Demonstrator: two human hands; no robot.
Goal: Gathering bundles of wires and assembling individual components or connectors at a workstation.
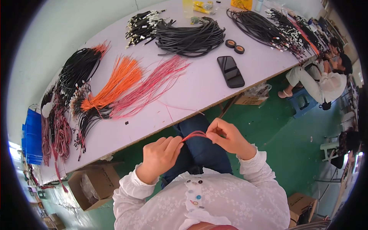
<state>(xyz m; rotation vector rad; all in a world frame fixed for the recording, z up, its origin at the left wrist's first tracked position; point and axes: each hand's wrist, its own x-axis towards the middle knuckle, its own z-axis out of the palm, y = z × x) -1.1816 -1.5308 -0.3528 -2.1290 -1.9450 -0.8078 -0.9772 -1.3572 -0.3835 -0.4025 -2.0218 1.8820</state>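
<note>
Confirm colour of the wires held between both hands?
Red wires, pinched between left hand and right hand; head view.

We have a single head-worn fisheye view looking steeply down from above our own chest, close over our hands, with the long worktable (199,92) curving away ahead toward the rim.

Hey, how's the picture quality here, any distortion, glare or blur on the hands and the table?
Head view: strong fisheye, the table edge bows and black corners ring the frame; light is even and soft, with a mild sheen on the phone; left hand, right hand and red wires are reasonably sharp; the far rim is smeared.
</note>
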